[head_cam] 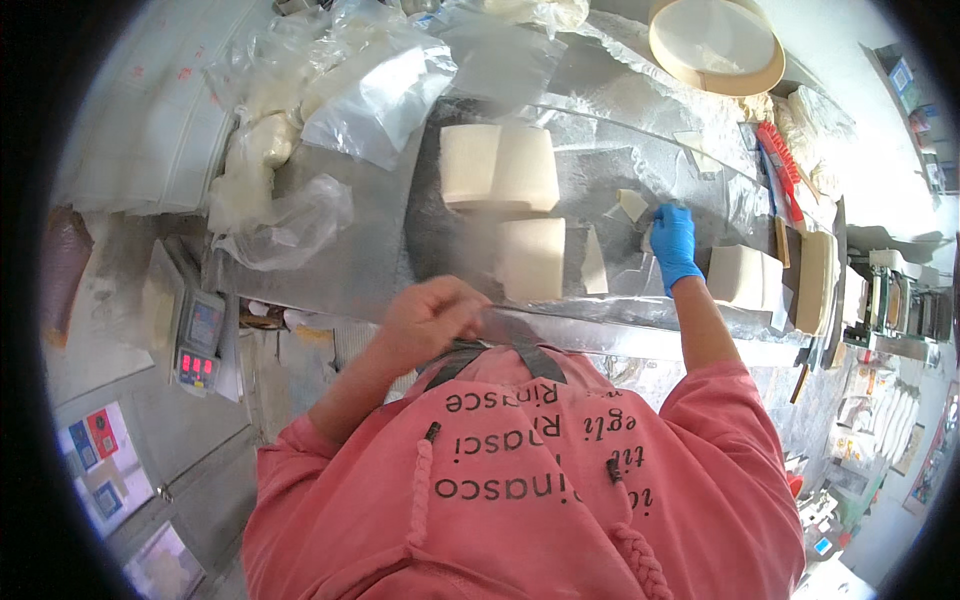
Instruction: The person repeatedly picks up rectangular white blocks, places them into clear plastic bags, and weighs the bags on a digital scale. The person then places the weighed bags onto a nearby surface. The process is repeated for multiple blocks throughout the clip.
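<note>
My right hand [673, 241], in a blue glove, is low over the floured metal tabletop [622, 161]. Its fingers point away from me, and a pale bit shows at its left edge; whether it is gripped cannot be told. Just left of the glove lie a small dough scrap [632, 204] and a long, narrow dough strip [595, 262]. My bare left hand [435, 315] is blurred, fingers curled, at the table's near edge by my waist. Beyond it stand a wide stack of dough sheets [500, 169] and a smaller stack of dough sheets [534, 259].
Clear plastic bags [375, 90] cover the back left. At right are another dough-sheet stack [742, 277], a red brush [780, 161] and a tall dough block [817, 281]. A round sieve [716, 79] sits at the back. A digital scale [199, 337] stands left, a machine [896, 300] far right.
</note>
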Demonstrator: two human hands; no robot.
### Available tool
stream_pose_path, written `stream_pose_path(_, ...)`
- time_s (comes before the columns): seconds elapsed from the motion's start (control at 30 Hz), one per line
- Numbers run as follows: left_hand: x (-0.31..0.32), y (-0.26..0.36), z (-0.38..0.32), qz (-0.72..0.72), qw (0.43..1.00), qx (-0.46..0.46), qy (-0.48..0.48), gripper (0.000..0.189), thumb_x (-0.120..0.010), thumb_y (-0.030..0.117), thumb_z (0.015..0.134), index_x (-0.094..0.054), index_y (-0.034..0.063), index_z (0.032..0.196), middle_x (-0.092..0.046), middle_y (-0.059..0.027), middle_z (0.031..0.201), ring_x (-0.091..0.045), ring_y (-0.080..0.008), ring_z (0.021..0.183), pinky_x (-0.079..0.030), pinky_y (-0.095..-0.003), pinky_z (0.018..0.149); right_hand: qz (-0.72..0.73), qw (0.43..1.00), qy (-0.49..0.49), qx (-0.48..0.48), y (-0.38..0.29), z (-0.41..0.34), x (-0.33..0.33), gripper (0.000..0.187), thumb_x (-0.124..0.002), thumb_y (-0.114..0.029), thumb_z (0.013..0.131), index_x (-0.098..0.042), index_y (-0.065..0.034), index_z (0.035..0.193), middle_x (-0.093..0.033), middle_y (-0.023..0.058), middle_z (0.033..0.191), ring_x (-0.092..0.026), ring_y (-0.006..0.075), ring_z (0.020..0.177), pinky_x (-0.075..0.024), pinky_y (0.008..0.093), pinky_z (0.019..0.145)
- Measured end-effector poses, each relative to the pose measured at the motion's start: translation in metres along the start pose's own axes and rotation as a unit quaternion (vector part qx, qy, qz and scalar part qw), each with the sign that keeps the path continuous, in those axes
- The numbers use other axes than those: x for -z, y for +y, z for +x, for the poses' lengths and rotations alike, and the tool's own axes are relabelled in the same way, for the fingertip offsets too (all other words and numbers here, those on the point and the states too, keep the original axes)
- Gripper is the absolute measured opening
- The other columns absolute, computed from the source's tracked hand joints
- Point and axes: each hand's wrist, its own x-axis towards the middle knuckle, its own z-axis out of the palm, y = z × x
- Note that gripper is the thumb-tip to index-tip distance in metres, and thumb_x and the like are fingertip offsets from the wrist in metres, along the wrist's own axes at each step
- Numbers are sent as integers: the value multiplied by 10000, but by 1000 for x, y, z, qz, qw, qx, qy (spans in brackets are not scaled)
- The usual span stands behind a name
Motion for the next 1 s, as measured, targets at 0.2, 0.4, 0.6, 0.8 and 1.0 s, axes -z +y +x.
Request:
stream_pose_path(0.2,-147,-44,76,234,968,-88,-17,179,-585,144,828,-612,31,965,-630,-123,787,-632,-225,729,-504,-341,651,369,926,-46,64,-32,13,43,262,-564,-46,742,-634,-103,988,-563,211,914,-578,367,823,-472,419,727)
stream_pose_path(0.4,-195,-73,161,528,835,-90,126,265,-607,127,772,-523,22,1001,-537,-150,953,-560,-348,912,-485,-441,759,188,958,-62,209,-33,8,16,227,-612,-74,695,-639,-105,918,-568,209,893,-560,404,833,-471,417,723)
stream_pose_path(0.6,-200,-45,197,469,871,-135,55,224,-616,88,740,-513,40,933,-508,-157,1013,-491,-349,1022,-468,-423,812,409,830,-294,239,-2,38,66,350,-633,-164,785,-608,-140,1133,-638,117,951,-606,223,858,-484,349,774)
stream_pose_path(0.8,-214,-28,229,544,803,-227,86,297,-634,96,721,-520,54,992,-513,-132,1034,-493,-337,1028,-460,-411,809,-48,988,-109,99,99,161,78,561,-655,-414,724,-534,-205,1230,-542,158,1177,-528,386,1052,-462,481,865)
stream_pose_path(1.0,-222,-34,250,474,871,-125,-14,384,-659,67,683,-512,40,1036,-513,-130,1036,-515,-329,988,-463,-412,795,162,971,-71,159,131,199,41,220,-613,-192,789,-645,-94,984,-637,151,971,-610,331,907,-481,387,801)
